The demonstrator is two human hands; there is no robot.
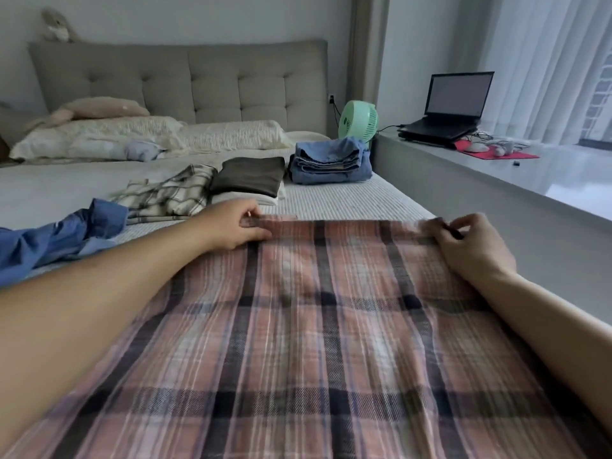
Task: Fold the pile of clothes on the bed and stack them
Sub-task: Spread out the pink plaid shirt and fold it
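Evidently both hands pinched the pink plaid flannel garment at its far edge, left hand and right hand at opposite corners, cloth trailing back beneath both forearms.

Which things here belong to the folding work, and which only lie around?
Belong to the job:
pink plaid cloth, pinched by left hand and right hand
blue shirt
cream plaid shirt
brown folded stack
folded jeans

Lying about:
green fan
laptop
pillows
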